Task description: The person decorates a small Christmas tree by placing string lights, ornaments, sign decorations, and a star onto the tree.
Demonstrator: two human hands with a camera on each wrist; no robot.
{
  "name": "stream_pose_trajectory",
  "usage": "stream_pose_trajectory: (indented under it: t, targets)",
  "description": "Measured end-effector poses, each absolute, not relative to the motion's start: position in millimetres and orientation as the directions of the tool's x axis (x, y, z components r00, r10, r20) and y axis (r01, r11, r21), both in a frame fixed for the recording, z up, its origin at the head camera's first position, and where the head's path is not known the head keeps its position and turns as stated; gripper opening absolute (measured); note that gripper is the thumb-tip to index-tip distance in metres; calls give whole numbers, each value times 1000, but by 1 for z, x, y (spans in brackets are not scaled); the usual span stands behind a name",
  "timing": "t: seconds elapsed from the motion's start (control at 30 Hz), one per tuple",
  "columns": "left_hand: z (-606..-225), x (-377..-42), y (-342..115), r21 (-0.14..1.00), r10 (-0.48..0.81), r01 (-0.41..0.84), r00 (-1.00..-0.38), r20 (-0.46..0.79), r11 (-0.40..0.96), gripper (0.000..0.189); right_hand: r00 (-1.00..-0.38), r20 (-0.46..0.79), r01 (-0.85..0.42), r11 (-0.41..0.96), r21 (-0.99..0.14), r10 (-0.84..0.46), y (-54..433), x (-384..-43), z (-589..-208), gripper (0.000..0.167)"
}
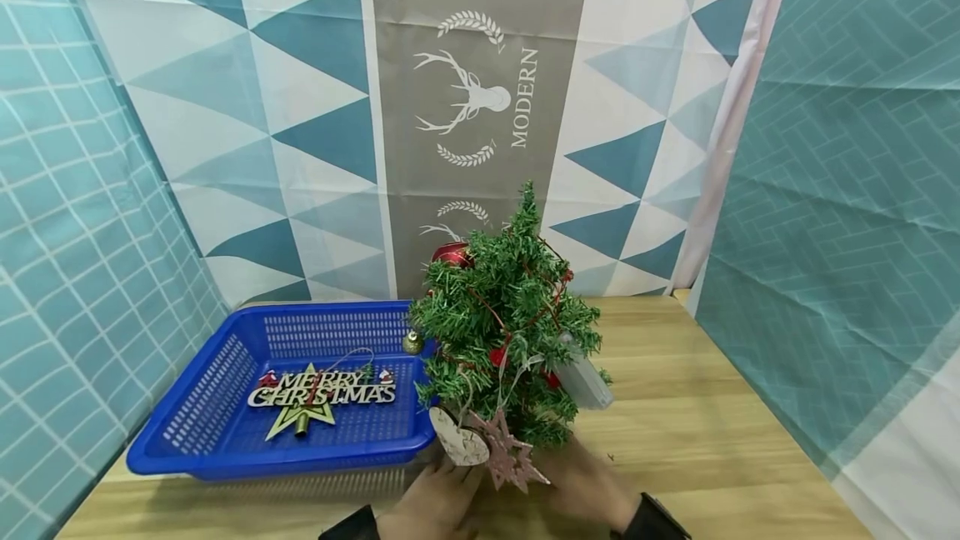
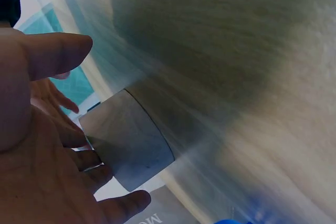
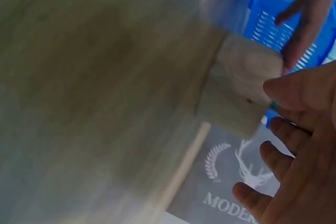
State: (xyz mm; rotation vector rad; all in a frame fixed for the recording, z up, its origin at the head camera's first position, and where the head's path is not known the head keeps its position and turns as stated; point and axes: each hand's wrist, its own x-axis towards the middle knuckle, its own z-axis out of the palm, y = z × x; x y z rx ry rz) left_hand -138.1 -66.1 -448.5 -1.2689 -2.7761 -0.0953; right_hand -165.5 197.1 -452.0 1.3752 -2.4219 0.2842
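A small green Christmas tree (image 1: pixel 510 290) stands upright on the table in the head view. On it hang a white heart ornament (image 1: pixel 461 440), a pink star (image 1: pixel 510 461), a red bauble (image 1: pixel 452 254), a small gold bauble (image 1: pixel 412 342) and a pale box (image 1: pixel 585 377) with wire. Low at its left is my left hand (image 1: pixel 431 500); opposite it, at the right, is my right hand (image 1: pixel 588 486). Both wrist views show the tree's block-like base (image 2: pixel 128 140) between the hands. The left fingers lie extended along the base, thumb apart. My right fingers spread loosely, thumb by its edge.
Left of the tree stands a blue plastic basket (image 1: pixel 168 440). Inside lie a "MERRY CHRISTMAS" sign (image 1: pixel 322 390) and a gold star topper (image 1: pixel 302 422). The wooden table (image 1: pixel 697 423) ends at a patterned curtain (image 1: pixel 315 107) behind.
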Motion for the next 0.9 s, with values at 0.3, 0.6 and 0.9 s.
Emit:
stream_pose_trajectory:
  t: [0.3,0.6,0.9]
  targets:
    - [-448,-138,-63,-121,760,752,-630,158,648,50,-593,290,-782,623,11,-751,193,-162,-458,29]
    - [-447,-139,-62,-239,753,716,-602,264,656,46,-621,305,-747,663,48,-722,188,-155,-451,43]
    - [-443,-136,-56,-263,672,626,-725,152,734,38,-600,375,-753,657,34,-707,182,-146,-446,20]
